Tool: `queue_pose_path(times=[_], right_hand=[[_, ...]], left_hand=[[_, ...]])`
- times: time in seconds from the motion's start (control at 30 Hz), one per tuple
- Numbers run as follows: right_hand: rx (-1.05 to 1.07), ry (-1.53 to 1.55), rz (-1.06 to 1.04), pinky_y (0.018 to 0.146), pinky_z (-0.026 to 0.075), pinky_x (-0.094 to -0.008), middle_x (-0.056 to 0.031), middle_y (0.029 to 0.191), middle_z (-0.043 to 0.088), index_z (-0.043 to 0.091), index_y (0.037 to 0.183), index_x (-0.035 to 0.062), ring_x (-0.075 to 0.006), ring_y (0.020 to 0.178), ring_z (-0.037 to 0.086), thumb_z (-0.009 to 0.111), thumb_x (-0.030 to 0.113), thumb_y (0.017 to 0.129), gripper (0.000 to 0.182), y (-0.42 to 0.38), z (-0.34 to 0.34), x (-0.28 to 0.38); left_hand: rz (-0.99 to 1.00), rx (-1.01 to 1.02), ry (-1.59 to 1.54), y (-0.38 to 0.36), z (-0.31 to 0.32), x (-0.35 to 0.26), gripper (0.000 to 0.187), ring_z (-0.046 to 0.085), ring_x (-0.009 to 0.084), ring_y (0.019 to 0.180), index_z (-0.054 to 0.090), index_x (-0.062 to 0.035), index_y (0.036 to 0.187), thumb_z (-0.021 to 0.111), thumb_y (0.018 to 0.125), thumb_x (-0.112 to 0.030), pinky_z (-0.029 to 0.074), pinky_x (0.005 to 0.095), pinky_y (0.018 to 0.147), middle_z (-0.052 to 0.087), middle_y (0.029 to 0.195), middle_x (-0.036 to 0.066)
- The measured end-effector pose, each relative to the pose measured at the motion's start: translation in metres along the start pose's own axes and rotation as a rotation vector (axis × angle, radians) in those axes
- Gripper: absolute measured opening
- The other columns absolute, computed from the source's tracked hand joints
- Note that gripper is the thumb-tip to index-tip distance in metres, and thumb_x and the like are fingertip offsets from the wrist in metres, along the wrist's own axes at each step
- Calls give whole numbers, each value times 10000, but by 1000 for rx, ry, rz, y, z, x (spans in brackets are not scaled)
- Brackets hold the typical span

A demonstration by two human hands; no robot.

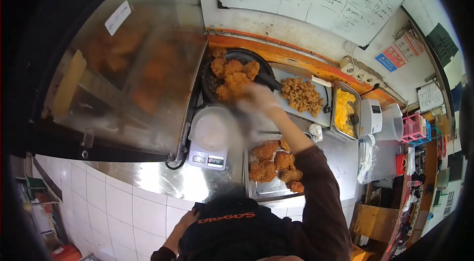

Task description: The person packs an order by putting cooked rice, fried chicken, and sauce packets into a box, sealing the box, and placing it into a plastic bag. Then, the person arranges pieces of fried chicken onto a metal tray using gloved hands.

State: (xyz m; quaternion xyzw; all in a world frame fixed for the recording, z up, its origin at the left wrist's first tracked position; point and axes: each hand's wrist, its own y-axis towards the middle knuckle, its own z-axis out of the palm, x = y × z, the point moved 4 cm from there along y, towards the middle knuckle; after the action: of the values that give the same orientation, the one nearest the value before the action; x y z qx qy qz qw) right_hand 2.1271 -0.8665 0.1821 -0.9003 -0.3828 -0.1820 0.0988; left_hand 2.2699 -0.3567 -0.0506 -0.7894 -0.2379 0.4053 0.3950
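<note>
My right hand (260,100), smeared by motion and seemingly in a thin clear glove, reaches to the near right edge of a black stone mortar (210,90). Several pieces of fried chicken (233,74) lie in the mortar, and the dark pestle (268,82) rests at its right side. Whether my fingers hold a piece is hidden by the blur. Low in the view, my left hand (185,225) is beside my dark clothing, its fingers partly hidden. Below my right forearm is a metal tray (253,193) with more fried chicken (264,170).
A white kitchen scale (208,135) stands left of the tray, beside a glass-fronted display cabinet (133,88). Right of the mortar are a board with chopped fried bits (301,95), a knife (321,80), a metal pan of yellow food (344,110) and a white device (371,117).
</note>
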Motion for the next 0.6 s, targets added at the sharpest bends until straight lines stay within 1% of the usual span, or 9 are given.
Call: queue_pose_path(times=[0.07,0.17,0.23,0.3,0.33,0.37,0.47,0.57,0.6], right_hand=[[-136,-110,117,855,443,-374,-206,1108,515,396,1249,23,-340,1015,522,719,428,639,800,27,-24,25],[-118,-227,290,849,459,-393,-205,1126,489,304,1294,15,-342,1028,515,735,420,619,897,51,0,33],[-154,-265,328,845,468,-407,-192,1101,509,354,1277,29,-338,1022,521,756,423,584,892,55,0,29],[-14,-155,155,887,421,-357,-202,1058,524,356,1307,55,-326,975,523,756,408,569,911,47,3,25],[-40,31,140,872,433,-346,-218,1118,511,388,1287,65,-337,945,546,773,345,550,877,32,-4,27],[-55,139,118,863,443,-336,-180,1170,510,382,1280,54,-303,957,567,772,299,570,847,20,3,16],[61,762,66,906,413,-344,-156,1176,510,374,1279,61,-257,1058,518,744,281,624,784,-48,21,-11],[214,903,66,928,397,-371,-178,1180,493,365,1290,90,-301,1069,502,722,283,667,743,-147,-14,39],[142,562,-82,928,396,-381,-163,1199,478,364,1294,116,-302,1082,489,729,281,664,747,-171,-12,44]], left_hand=[[-41,-50,-42,-4,5,6,505,511,369,1057,448,-84,1218,422,865,-443,411,421,891,545,1091,253],[50,-118,-120,26,37,53,479,525,363,1038,463,-98,1202,436,863,-435,430,424,865,558,1064,252],[142,-175,-147,27,36,50,451,539,378,1001,480,-97,1185,436,869,-416,439,444,841,560,1058,250],[-52,-85,-14,22,36,56,435,547,395,971,490,-89,1177,429,876,-397,436,463,831,573,1022,249],[15,-107,-80,14,30,48,429,546,410,956,488,-74,1178,427,878,-376,436,461,824,581,974,261],[81,-132,-152,9,23,37,424,545,425,940,486,-59,1178,426,880,-355,437,459,816,588,926,272],[64,-113,-68,-4,8,19,433,519,412,1000,479,-30,1181,424,884,-341,420,442,853,544,1063,273],[73,-119,-59,-13,-8,-1,433,496,406,1039,480,-32,1177,422,884,-346,402,434,884,526,1097,273],[67,-126,-49,-16,-12,-7,432,486,405,1053,482,-35,1172,423,883,-350,392,431,899,516,1112,273]])
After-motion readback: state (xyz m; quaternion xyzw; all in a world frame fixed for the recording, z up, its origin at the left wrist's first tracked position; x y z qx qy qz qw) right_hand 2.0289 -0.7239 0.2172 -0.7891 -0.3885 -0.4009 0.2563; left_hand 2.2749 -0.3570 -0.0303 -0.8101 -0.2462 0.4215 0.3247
